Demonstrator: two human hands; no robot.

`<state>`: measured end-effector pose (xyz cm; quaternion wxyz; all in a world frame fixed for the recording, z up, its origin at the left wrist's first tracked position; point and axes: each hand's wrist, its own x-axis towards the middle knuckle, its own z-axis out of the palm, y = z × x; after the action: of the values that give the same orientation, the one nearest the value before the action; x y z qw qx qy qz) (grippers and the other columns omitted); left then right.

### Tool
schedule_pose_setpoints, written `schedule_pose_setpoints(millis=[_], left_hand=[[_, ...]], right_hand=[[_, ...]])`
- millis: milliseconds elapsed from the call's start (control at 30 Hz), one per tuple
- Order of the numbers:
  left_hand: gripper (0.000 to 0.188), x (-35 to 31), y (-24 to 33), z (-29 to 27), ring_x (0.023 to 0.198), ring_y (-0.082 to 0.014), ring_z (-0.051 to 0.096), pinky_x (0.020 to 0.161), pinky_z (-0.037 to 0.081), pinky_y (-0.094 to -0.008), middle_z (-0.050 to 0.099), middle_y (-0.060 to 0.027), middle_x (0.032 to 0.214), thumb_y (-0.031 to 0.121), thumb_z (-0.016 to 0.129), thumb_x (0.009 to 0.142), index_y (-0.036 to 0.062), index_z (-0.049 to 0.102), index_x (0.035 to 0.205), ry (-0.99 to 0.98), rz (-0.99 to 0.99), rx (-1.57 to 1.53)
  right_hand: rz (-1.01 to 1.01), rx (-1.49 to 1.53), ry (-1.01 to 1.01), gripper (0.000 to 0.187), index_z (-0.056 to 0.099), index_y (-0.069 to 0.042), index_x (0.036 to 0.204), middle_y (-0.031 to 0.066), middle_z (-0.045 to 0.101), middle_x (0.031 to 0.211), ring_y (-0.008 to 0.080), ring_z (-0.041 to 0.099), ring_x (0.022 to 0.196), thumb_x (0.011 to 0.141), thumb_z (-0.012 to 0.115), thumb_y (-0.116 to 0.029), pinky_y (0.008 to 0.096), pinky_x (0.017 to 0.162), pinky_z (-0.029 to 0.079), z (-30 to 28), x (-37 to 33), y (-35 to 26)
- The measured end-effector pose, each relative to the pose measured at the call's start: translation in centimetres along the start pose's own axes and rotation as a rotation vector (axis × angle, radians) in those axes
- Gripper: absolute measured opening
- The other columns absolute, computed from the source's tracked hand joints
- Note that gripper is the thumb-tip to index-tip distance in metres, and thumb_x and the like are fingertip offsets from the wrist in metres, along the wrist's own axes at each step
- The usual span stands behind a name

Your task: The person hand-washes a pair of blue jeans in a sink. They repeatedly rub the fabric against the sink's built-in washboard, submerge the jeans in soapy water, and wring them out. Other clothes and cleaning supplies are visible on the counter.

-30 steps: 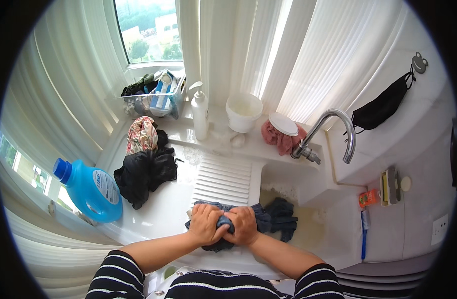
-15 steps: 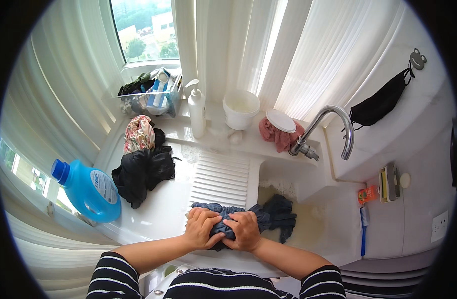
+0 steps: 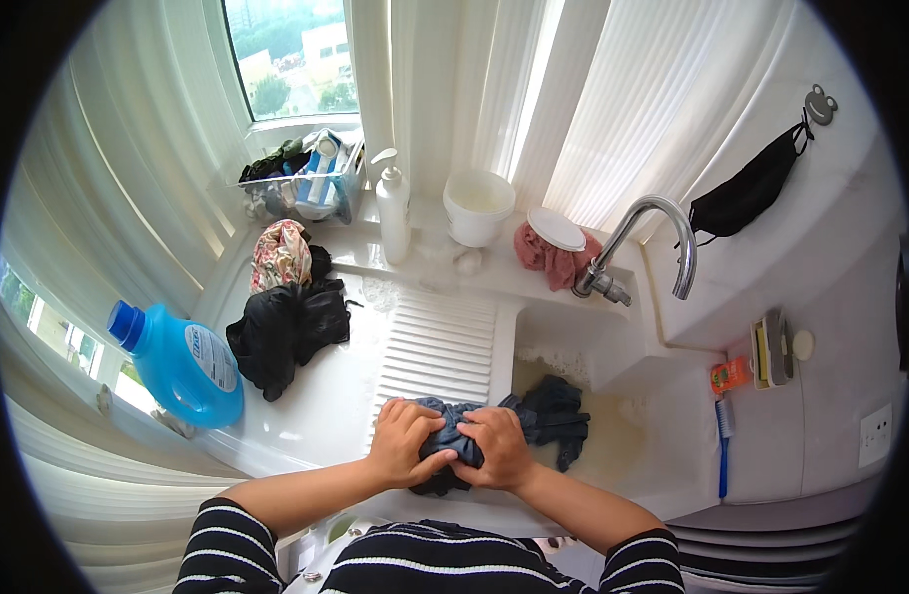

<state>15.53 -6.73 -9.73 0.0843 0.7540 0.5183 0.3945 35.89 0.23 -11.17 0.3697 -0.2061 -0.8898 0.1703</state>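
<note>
Lower centre of frame: left hand (image 3: 403, 443) and right hand (image 3: 498, 447) both clenched on a wet dark blue-grey cloth garment (image 3: 534, 421), fingers curled tight around a bunched fold, knuckles nearly touching. Garment pressed at the near end of the white ribbed washboard (image 3: 437, 342); remainder trailing right into the white sink basin (image 3: 628, 450) of cloudy water.

Left of frame: blue plastic detergent bottle with blue cap (image 3: 177, 361), lying tilted, pale rectangular label facing up. Just right of it, heap of black clothing (image 3: 286, 332), touching a floral pink cloth (image 3: 281, 254) above.

Upper centre: white pump dispenser bottle (image 3: 392, 208), upright, unlabelled side showing; white round tub (image 3: 477, 206) beside it. Clear plastic basket of small containers (image 3: 306, 183) on the windowsill, upper left.

Right of centre: curved chrome faucet (image 3: 648, 247); pink rag under a white round lid (image 3: 554, 247) near its base. Far right: small orange packet (image 3: 729, 374), blue toothbrush (image 3: 723, 445), black face mask (image 3: 752, 188) hanging on a wall hook.
</note>
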Motion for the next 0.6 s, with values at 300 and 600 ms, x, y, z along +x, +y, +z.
schedule_pose_setpoints(millis=[300,600], left_hand=[[0.034,11.2,-9.4,7.0,0.112,-0.0370,0.053,0.093,0.039,-0.0511,0.062,-0.0161,0.116,0.036,0.059,0.088,0.0044,0.071,0.090,0.143,-0.337,0.417],[0.048,-1.3,-0.8,1.7,0.100,-0.0329,0.056,0.090,0.037,-0.0455,0.058,-0.0164,0.108,0.029,0.070,0.077,0.0041,0.057,0.116,-0.024,-0.005,0.107]], right_hand=[[0.567,-0.475,-0.033,0.046,0.062,-0.012,0.121,0.0168,0.060,0.122,0.0381,0.056,0.113,0.083,0.060,-0.039,0.0476,0.097,0.044,5.7,7.9,9.4],[-0.030,-0.143,-0.019,0.059,0.054,-0.012,0.127,0.0106,0.052,0.111,0.0303,0.053,0.103,0.076,0.071,-0.034,0.0458,0.092,0.039,2.3,-0.3,1.0]])
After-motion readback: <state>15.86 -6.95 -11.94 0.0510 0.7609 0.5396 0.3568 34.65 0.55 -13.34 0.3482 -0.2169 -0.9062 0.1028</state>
